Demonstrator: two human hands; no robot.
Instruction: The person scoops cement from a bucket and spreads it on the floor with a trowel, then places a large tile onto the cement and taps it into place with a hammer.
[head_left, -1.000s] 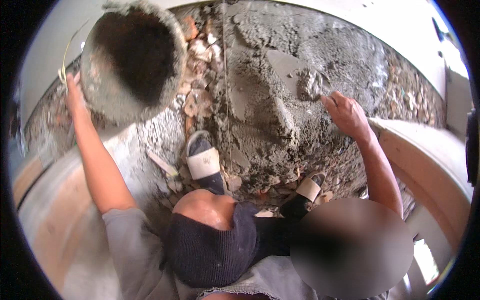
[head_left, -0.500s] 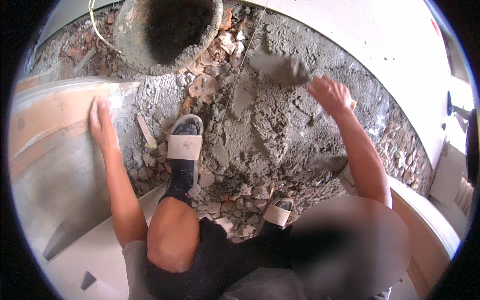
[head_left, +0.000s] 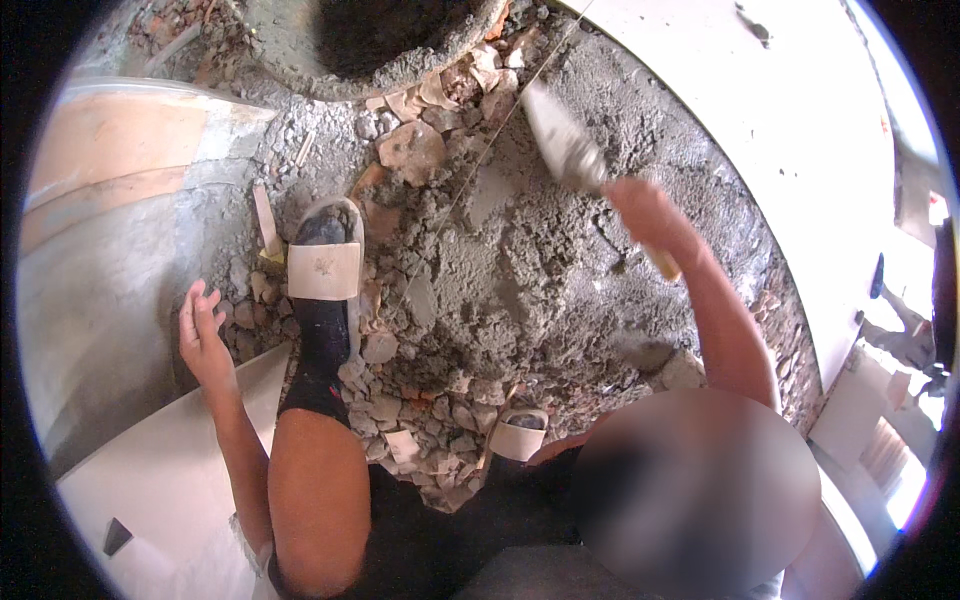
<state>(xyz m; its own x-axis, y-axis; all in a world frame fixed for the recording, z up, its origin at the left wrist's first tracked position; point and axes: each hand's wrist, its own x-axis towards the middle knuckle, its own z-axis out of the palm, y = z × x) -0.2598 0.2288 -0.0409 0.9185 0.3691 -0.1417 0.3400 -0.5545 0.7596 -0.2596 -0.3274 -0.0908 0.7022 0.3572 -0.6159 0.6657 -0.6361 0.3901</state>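
My right hand is closed round the handle of a pointed trowel. Its grey blade angles up and to the left over a bed of wet mortar; whether it touches the mortar I cannot tell. A taut string crosses the bed near the blade's tip. My left hand holds nothing, its fingers loosely bent and partly apart, close to the large pale panel on the left. At the top, a round bucket has mortar on its rim and a dark inside.
Broken brick and rubble border the mortar. My sandalled feet stand at its near and left edges. A white slab bounds the far right. To the left is a tan-edged panel, with a pale tile nearer me.
My left hand has left the tan-edged panel and come back toward me. The trowel has turned, its tip pointing further away. The view has shifted a little.
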